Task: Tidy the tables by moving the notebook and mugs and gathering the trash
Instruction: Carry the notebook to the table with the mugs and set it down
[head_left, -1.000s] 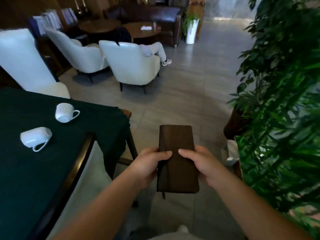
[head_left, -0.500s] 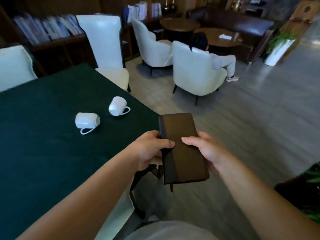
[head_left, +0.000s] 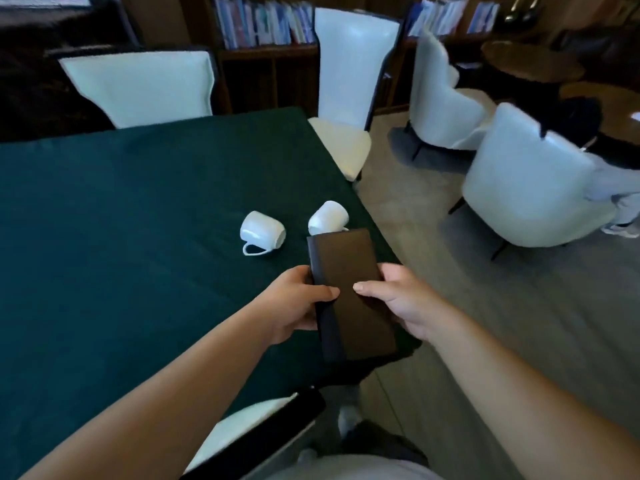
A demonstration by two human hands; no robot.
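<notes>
Both hands now hold the notebook [head_left: 349, 292] above the table [head_left: 121, 237] edge.

A dark green cloth [head_left: 121, 237] covers the desk. Two white high-backed chairs [head_left: 145, 86] stand at its far side, another [head_left: 356, 67] at the corner. Bookshelves [head_left: 263, 27] line the wall behind. To the right, white armchairs [head_left: 519, 188] sit on the grey floor [head_left: 519, 306], someone seated in one.
</notes>
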